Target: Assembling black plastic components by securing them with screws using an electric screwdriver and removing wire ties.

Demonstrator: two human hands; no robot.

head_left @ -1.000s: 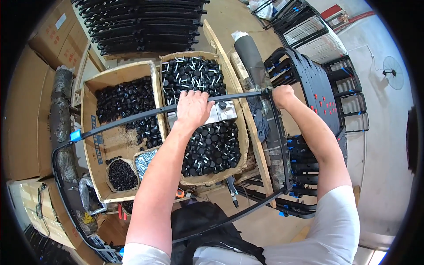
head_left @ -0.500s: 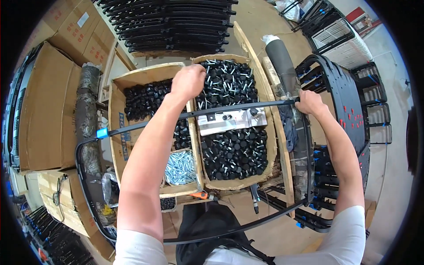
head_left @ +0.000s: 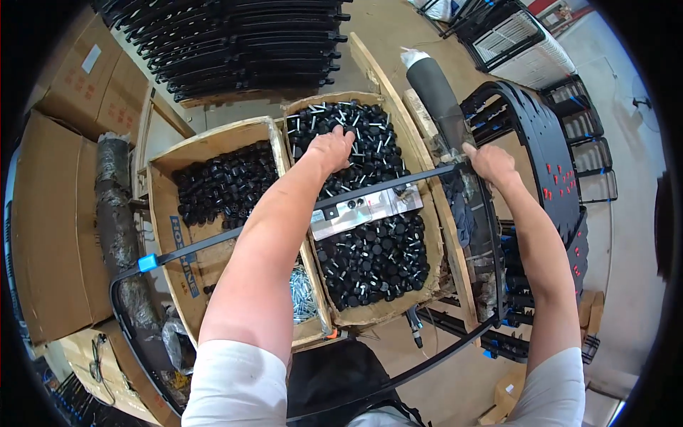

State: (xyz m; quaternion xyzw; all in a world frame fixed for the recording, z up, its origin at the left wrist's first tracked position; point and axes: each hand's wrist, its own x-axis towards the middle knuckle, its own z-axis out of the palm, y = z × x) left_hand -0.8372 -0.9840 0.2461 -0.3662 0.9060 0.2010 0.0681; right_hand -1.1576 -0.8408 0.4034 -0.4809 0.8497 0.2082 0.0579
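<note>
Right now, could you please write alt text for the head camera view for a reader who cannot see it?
Seen from above, a person's left hand reaches into a cardboard box of black screw-in feet while the right hand grips the corner of a black metal frame lying across it. A second box of black caps sits alongside.

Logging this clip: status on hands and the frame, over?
Left hand down in the right-hand box of black feet. Right hand gripping black frame at its corner. Nothing blocking either hand.
</note>
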